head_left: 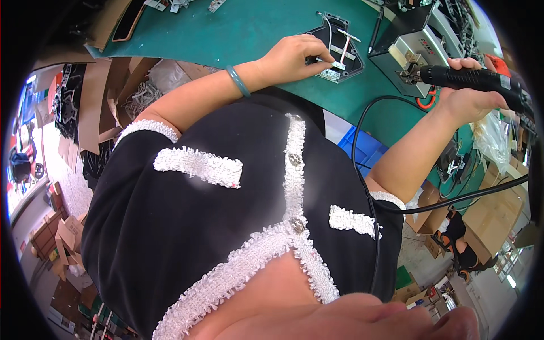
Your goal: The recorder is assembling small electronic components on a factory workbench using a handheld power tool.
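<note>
Face point(362, 322) filling lower right, left hand point(297, 55) is pinching white plastic point(339, 65), right hand point(467, 103) holding a driver point(467, 78), seemingly screw-loading, next needing alignment.

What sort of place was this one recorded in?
Probably a small assembly workshop: a green work table holds an open black housing with parts inside, the right hand grips a black handheld tool, and cardboard boxes stand around the table.
</note>
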Tool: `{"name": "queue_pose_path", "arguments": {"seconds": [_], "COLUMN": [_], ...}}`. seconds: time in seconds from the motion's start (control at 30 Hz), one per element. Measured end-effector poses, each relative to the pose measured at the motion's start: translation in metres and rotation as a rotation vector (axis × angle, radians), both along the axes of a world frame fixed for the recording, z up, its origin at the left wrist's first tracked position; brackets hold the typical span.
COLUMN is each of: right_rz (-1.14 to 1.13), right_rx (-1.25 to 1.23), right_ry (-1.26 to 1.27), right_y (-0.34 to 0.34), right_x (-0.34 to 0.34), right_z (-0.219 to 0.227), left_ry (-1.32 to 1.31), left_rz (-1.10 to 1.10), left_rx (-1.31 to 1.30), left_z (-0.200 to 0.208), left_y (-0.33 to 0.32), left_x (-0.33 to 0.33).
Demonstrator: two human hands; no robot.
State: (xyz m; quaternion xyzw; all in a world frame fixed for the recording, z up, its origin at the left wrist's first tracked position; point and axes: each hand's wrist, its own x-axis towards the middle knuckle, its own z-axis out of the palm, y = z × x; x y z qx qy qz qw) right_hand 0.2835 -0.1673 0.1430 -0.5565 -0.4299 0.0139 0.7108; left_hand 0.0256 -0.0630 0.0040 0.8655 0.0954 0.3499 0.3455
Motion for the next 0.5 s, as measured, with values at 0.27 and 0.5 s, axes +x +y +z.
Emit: {"name": "queue_pose_path", "arguments": {"seconds": [0.27,0.5], "right_rz": [0.354,0.432], "right_rx": [0.205,0.134], "right_ry": [0.393,0.362], "right_y": [-0.007,0.009], "right_x": [-0.046,-0.076], "right_z": [-0.027,-0.036], "left_ry": [0.024,0.036], "left_rz": [-0.006,-0.001], "left_rx": [-0.027,-0.039], "left_z": [-0.001,-0.002], "left_y": [0.0,-0.001], "left_x": [-0.001,-0.001]}}
